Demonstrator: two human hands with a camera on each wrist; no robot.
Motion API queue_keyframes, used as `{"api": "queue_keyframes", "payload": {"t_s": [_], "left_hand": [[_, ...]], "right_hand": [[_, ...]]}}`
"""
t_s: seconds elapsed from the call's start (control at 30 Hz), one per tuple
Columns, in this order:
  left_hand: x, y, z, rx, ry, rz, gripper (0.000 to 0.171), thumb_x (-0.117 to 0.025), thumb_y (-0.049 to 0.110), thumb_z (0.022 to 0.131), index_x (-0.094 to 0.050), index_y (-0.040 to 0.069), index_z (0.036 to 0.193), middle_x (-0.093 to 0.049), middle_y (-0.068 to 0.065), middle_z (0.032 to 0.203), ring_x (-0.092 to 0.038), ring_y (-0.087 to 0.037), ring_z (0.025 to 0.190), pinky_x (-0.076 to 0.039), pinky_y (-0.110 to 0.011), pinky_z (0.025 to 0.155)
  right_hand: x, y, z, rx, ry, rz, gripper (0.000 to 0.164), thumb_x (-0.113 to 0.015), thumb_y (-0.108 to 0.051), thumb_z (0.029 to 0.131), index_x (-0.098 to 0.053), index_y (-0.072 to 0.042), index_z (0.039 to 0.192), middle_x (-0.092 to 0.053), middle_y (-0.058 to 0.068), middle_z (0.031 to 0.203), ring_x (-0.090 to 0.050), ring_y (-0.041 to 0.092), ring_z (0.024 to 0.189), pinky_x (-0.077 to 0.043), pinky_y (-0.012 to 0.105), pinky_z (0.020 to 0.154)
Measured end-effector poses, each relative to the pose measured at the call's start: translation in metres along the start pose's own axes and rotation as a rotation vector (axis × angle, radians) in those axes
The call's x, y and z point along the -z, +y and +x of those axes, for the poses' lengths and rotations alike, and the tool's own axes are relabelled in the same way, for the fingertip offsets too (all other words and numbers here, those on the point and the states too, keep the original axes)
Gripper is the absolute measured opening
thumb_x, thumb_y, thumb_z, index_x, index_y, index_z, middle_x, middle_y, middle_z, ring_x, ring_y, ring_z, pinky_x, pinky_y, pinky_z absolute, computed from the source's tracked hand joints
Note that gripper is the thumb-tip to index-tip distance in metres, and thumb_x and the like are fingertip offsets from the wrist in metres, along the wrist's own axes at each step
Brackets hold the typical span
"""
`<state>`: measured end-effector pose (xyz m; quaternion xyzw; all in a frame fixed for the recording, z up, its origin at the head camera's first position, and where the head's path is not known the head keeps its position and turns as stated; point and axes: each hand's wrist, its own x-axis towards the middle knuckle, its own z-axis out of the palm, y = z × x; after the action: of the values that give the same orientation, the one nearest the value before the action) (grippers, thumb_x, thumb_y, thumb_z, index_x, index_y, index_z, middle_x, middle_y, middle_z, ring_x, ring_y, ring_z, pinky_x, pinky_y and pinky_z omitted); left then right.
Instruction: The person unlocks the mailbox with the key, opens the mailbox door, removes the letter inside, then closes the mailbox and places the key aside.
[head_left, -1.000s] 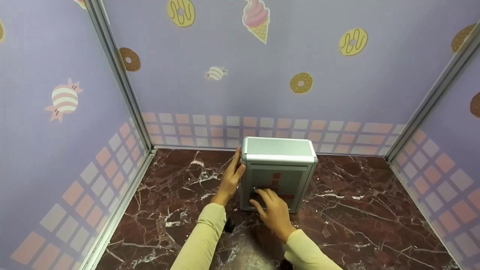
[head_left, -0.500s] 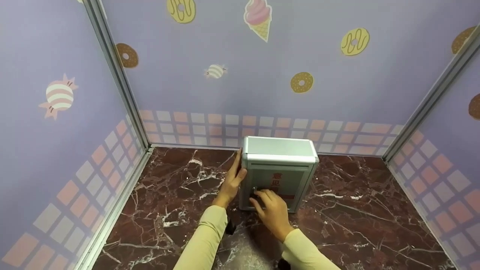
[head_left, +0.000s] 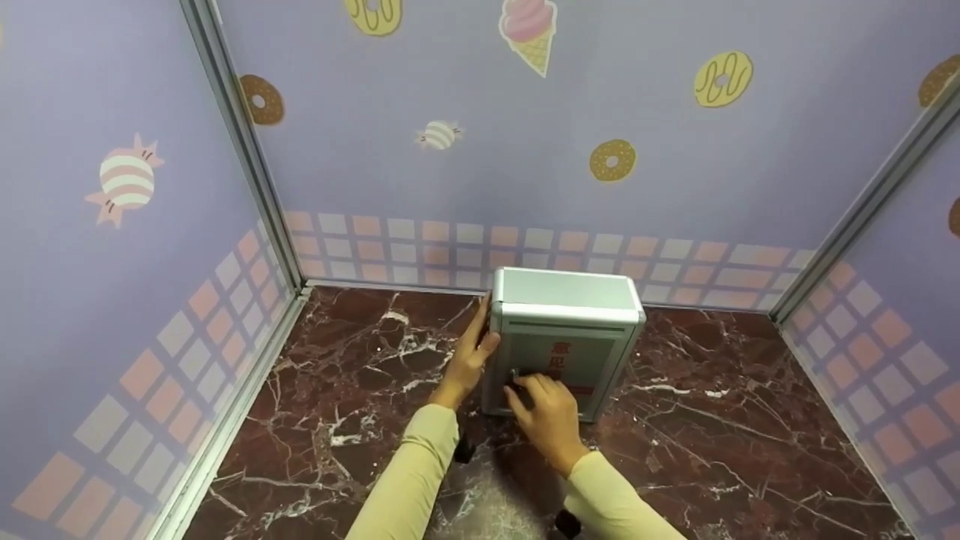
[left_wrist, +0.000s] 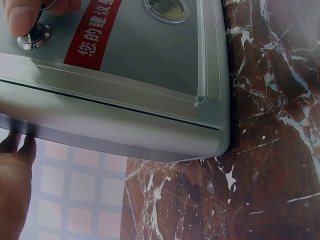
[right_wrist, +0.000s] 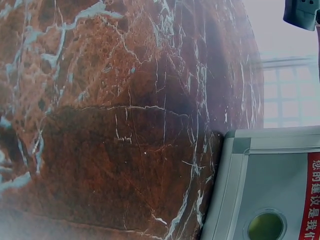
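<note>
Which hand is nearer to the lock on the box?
The right. The right hand is at the lock, pinching the black piece there. The left hand is farther off, against the left side of the box.

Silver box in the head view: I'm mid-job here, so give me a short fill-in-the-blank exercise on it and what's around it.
1. The hand against the side of the silver box is the person's ____ one.
2. Of the box's top and front, the lock at the other hand is on the ____.
3. The strip with white writing is ____.
4. The wall behind shows pink ice cream in a ____.

Missing words: left; front; red; cone.
</note>
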<state>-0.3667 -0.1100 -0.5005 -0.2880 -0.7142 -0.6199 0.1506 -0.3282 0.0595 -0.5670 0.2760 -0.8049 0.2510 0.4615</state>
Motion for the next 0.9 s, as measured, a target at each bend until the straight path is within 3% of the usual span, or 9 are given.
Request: {"api": "queue_keyframes", "payload": {"t_s": [0.37, 0.9], "left_hand": [[0.0024, -0.0022, -0.0018, -0.044, -0.008, -0.022, 0.061, -0.048, 0.007, 0.102, -0.017, -0.010, 0.152, -0.023, -0.027, 0.155, -0.021, -0.043, 0.142, -0.022, -0.056, 0.112], [-0.0009, -0.0011, 0.0009, -0.030, 0.002, -0.044, 0.060, -0.046, -0.001, 0.099, -0.019, -0.005, 0.153, -0.025, -0.022, 0.156, -0.025, -0.037, 0.142, -0.024, -0.051, 0.112]], "right_hand": [[0.0007, -0.0047, -0.0020, -0.033, -0.021, 0.056, 0.014, -0.080, -0.013, 0.082, -0.072, -0.004, 0.091, -0.071, 0.004, 0.082, -0.067, 0.021, 0.067, -0.053, 0.037, 0.058], [-0.0009, -0.0076, -0.0086, -0.140, 0.003, 0.096, 0.015, -0.077, -0.006, 0.084, -0.067, -0.005, 0.096, -0.065, 0.001, 0.066, -0.052, 0.013, 0.046, -0.044, 0.033, 0.041]]}}
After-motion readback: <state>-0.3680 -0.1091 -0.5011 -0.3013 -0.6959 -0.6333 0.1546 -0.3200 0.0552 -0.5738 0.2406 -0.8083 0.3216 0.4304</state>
